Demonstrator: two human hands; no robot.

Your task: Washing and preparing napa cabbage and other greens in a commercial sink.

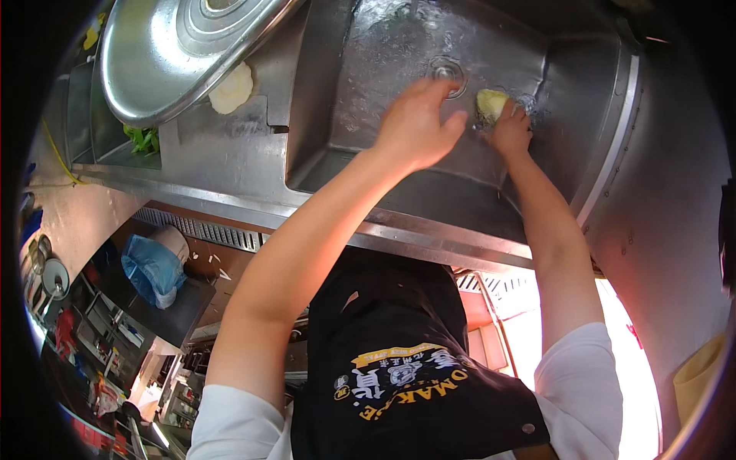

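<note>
Both my hands are inside a stainless steel sink (397, 115) with shallow, rippling water on its floor. My right hand (512, 129) has its fingers against a pale yellow-green vegetable piece (490, 103) and grips it from the right, low in the sink. Its exact kind cannot be told, and my fingers hide part of it. My left hand (420, 123) is slightly blurred and hovers over the sink with thumb and fingers apart, holding nothing. Just beyond its fingertips lies the round drain (447, 68).
A large metal basin (155, 63) leans over the counter (213, 144) left of the sink. Partly beneath it sits a pale, flat round piece (233, 89). Green leaves (142, 140) lie in a recess. Below, a bin with a blue bag (150, 267) stands left of my body.
</note>
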